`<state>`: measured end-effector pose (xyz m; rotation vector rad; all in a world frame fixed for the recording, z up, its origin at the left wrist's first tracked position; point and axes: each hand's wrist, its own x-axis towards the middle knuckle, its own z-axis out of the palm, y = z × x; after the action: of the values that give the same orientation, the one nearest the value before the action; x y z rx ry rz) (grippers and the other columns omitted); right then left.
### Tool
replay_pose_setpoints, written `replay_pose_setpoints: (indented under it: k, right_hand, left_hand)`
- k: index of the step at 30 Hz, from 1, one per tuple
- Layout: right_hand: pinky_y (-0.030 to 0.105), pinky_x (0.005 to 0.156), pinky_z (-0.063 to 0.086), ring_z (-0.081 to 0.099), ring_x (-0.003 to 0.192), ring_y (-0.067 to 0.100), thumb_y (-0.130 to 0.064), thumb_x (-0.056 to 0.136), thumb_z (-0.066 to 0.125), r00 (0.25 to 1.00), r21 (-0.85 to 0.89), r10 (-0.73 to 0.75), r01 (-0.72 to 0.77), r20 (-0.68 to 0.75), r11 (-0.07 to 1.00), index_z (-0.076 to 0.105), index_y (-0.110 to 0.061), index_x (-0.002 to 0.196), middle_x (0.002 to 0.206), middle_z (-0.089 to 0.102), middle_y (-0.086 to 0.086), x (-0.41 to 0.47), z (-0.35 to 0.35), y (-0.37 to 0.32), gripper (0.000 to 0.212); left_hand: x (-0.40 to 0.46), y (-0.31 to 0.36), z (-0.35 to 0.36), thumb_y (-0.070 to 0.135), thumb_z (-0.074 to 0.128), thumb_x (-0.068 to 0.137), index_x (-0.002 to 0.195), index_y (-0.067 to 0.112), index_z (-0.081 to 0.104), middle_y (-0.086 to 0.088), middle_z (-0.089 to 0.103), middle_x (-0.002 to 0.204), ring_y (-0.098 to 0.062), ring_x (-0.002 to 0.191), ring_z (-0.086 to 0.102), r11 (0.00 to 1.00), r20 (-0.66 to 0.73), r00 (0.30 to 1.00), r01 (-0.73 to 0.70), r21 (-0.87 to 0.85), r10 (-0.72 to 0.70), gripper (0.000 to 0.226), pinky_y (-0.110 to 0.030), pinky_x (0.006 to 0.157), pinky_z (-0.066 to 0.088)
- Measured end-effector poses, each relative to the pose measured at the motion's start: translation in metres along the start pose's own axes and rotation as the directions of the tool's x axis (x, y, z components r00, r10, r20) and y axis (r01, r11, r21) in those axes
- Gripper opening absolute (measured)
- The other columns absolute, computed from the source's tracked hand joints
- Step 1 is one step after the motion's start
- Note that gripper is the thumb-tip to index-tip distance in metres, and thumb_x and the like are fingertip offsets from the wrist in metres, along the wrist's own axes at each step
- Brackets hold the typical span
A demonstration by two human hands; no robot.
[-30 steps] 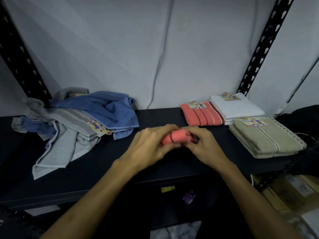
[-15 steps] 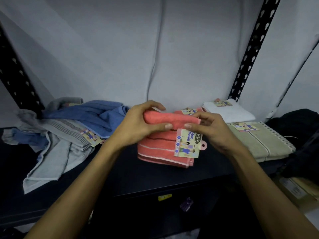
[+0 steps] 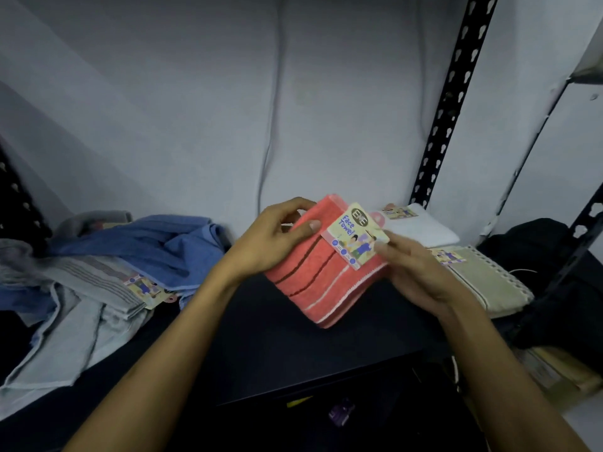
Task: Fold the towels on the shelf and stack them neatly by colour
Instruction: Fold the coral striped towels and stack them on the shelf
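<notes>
A folded coral towel (image 3: 321,272) is held up above the front of the dark shelf (image 3: 267,327), tilted so that one corner points down toward 6 o'clock. Dark and pale stripes run across its face. The left hand (image 3: 272,238) grips its upper-left edge from the 9 o'clock side, thumb lying across the top face and fingers curled round behind the fold. The right hand (image 3: 414,272) holds the towel's right edge from the 3 o'clock side; its fingers reach up to the card label (image 3: 355,239), which reads "Face Towel", and touch the label's right corner. The towel lies between the two hands, touching both, and clear of the shelf board beneath it.

At 9 o'clock from the held towel sits a loose heap of unfolded towels: a blue towel (image 3: 153,244) draped on top toward the back, and a grey towel (image 3: 81,308) with a striped band and its own tag spilling forward to the shelf's front edge. More blue cloth shows at the heap's far left.

At 3 o'clock, partly hidden behind the right hand, a folded white towel (image 3: 421,228) lies at the back of the shelf, and a folded beige towel (image 3: 486,282) lies just in front of it, each with a label on top. Beyond them, at the far right, is a dark bundle (image 3: 535,256). A black perforated upright (image 3: 450,102) of the shelving rises at 1 o'clock against the pale wall.
</notes>
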<state>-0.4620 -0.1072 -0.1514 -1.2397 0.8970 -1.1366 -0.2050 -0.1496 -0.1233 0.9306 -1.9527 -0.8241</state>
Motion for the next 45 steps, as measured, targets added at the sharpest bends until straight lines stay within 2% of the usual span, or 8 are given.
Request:
replay_pose_setpoints:
  k: [7,18,23,27,29,36,41,45]
  right_hand:
    - [0.045,0.096,0.051,0.067,0.116,0.028,-0.012,0.092,0.064,0.976,0.22,0.108,-0.065,-0.189,0.973,0.059,-0.012,0.132,0.125,0.07,0.01,0.009,-0.005,0.034,0.04]
    - [0.028,0.061,0.054,0.068,0.076,0.018,-0.015,0.087,0.077,0.847,-0.257,0.04,-0.205,-0.53,0.944,0.06,-0.004,0.1,0.099,0.07,0.015,0.132,-0.055,0.01,0.025]
    - [0.036,0.088,0.052,0.062,0.099,0.025,-0.022,0.086,0.078,0.832,-0.519,-0.039,-0.308,-0.553,0.797,0.061,-0.001,0.107,0.112,0.064,0.013,0.181,-0.074,0.024,0.035]
    - [0.029,0.084,0.037,0.046,0.106,0.021,-0.023,0.091,0.071,0.856,-0.682,-0.127,-0.3,-0.501,0.667,0.05,-0.002,0.126,0.123,0.052,0.01,0.194,-0.074,0.04,0.045]
    - [0.029,0.082,0.035,0.043,0.101,0.02,-0.021,0.093,0.068,0.868,-0.744,-0.163,-0.29,-0.47,0.603,0.049,-0.002,0.123,0.126,0.053,0.014,0.198,-0.074,0.048,0.04]
    - [0.031,0.071,0.037,0.056,0.095,0.026,-0.025,0.088,0.073,0.842,-0.763,-0.155,-0.373,-0.518,0.527,0.057,0.0,0.112,0.105,0.06,0.011,0.215,-0.083,0.041,0.038]
    - [0.035,0.076,0.04,0.053,0.097,0.027,-0.022,0.096,0.06,0.853,-0.844,-0.241,-0.343,-0.464,0.412,0.055,-0.007,0.108,0.11,0.058,0.011,0.198,-0.077,0.053,0.02]
    - [0.041,0.095,0.04,0.054,0.114,0.031,-0.023,0.102,0.046,0.859,-0.954,-0.437,-0.169,-0.266,0.249,0.059,-0.007,0.122,0.125,0.061,0.012,0.183,-0.059,0.054,0.029]
  left_hand:
    - [0.016,-0.034,0.026,0.047,0.062,0.098,0.133,0.044,0.056,-0.002,0.074,0.107,-0.013,0.097,0.072,0.989,-0.07,0.992,0.095,-0.112,-0.103,0.035,-0.038,0.087,0.059]
    - [0.098,-0.081,0.07,0.037,0.064,0.097,0.116,0.026,0.061,-0.009,0.073,0.094,-0.021,0.071,0.073,0.901,-0.305,0.852,0.371,-0.223,-0.426,0.022,-0.031,0.047,0.057]
    - [0.128,-0.112,0.083,0.034,0.06,0.098,0.116,0.021,0.064,-0.008,0.069,0.117,-0.029,0.108,0.063,0.905,-0.372,0.828,0.415,-0.098,-0.42,0.022,-0.036,0.086,0.053]
    - [0.127,-0.134,0.093,0.03,0.056,0.101,0.115,0.014,0.062,-0.008,0.066,0.111,-0.017,0.087,0.061,0.904,-0.388,0.83,0.427,-0.018,-0.4,0.022,-0.011,0.048,0.042]
    - [0.125,-0.145,0.098,0.033,0.056,0.101,0.113,0.013,0.061,-0.006,0.067,0.108,-0.011,0.077,0.059,0.899,-0.376,0.836,0.437,0.015,-0.4,0.024,-0.013,0.042,0.04]
    - [0.133,-0.142,0.101,0.035,0.057,0.1,0.108,0.014,0.06,0.005,0.061,0.087,-0.006,0.076,0.058,0.885,-0.409,0.793,0.458,-0.089,-0.451,0.023,-0.022,0.055,0.042]
    - [0.131,-0.144,0.105,0.032,0.057,0.1,0.117,0.015,0.049,-0.008,0.063,0.11,-0.013,0.082,0.059,0.875,-0.368,0.809,0.482,-0.033,-0.459,0.026,-0.027,0.06,0.045]
    - [0.13,-0.142,0.102,0.032,0.05,0.101,0.143,0.013,0.039,-0.008,0.045,0.131,-0.023,0.116,0.05,0.911,-0.361,0.875,0.391,0.135,-0.322,0.047,-0.034,0.088,0.044]
